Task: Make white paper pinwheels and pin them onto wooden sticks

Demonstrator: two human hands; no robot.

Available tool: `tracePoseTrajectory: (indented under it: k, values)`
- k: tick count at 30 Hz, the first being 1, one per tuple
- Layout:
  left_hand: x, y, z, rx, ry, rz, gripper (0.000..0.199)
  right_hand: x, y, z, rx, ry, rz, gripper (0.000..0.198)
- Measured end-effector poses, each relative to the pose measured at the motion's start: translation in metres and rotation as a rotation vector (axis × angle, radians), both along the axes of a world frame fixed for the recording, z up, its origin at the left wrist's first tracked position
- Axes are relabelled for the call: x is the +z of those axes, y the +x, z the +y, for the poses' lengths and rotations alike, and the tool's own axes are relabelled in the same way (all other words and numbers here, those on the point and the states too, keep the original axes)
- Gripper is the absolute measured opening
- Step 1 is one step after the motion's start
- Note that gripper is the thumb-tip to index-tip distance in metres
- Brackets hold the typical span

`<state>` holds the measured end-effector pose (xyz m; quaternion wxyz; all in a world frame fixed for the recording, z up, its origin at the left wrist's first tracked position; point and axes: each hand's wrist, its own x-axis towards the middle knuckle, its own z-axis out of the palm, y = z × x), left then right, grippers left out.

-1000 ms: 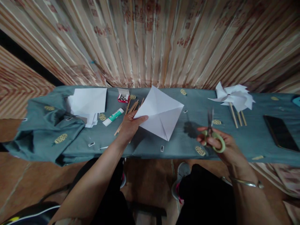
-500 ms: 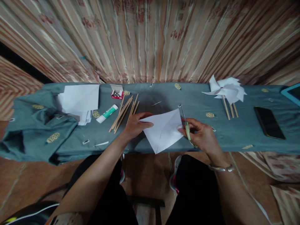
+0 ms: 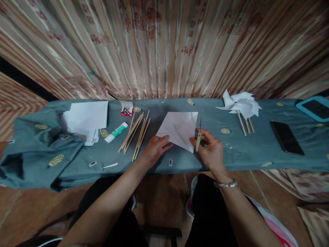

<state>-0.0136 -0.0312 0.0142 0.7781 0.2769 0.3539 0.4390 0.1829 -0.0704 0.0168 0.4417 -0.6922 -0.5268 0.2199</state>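
Note:
A white sheet of paper (image 3: 180, 128) is held up over the table between my two hands. My left hand (image 3: 158, 147) pinches its lower left corner between thumb and fingers. My right hand (image 3: 209, 147) has a pair of scissors (image 3: 198, 139) with light green handles, its blades pointing away from me along the paper's right side. The thumb and fingertips of that hand also touch the paper's right edge. Just left of my left hand lie several thin wooden sticks (image 3: 141, 137).
A glue stick (image 3: 116, 132), a red box of small metal pins (image 3: 127, 110) and a stack of white paper (image 3: 88, 116) lie left on the cloth-covered table (image 3: 180, 164). Paper pinwheels (image 3: 244, 104) on sticks, a black phone (image 3: 287, 138) and a blue-framed tablet (image 3: 315, 108) are on the right.
The paper has turned in my hands, and its lower point now sits by my right hand instead of nearest me. My right hand, still with the scissors, has shifted a little left.

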Motion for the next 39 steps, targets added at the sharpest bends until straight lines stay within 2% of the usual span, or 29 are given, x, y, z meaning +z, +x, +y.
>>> tracePoseTrajectory:
  k: [5,9,14,19,23,26,29,33,39]
  values:
    - [-0.002,0.014,-0.008,0.03,-0.016,0.054,0.032,0.005,-0.021,0.0,0.048,0.005,0.141,0.042]
    - [-0.007,0.017,-0.007,0.162,0.015,0.107,0.043,-0.002,-0.033,0.002,0.085,-0.001,0.32,0.044]
    - [-0.011,0.007,0.005,0.273,0.203,0.32,0.043,-0.005,-0.035,0.003,0.147,-0.056,0.432,0.049]
    - [-0.004,-0.009,0.023,0.389,0.337,0.438,0.046,0.006,-0.03,-0.009,0.322,-0.225,0.398,0.053]
    - [0.002,-0.018,0.033,0.471,0.339,0.412,0.05,0.006,-0.029,-0.022,0.556,-0.377,0.373,0.052]
    - [0.003,-0.02,0.036,0.522,0.324,0.386,0.053,0.003,-0.03,-0.028,0.663,-0.453,0.382,0.049]
    - [0.004,-0.019,0.036,0.524,0.338,0.363,0.055,0.003,-0.033,-0.03,0.713,-0.496,0.415,0.049]
    - [0.002,-0.014,0.032,0.482,0.371,0.34,0.056,0.003,-0.037,-0.029,0.709,-0.509,0.444,0.051]
    - [-0.002,-0.009,0.029,0.436,0.369,0.36,0.043,0.0,-0.036,-0.027,0.705,-0.503,0.452,0.05]
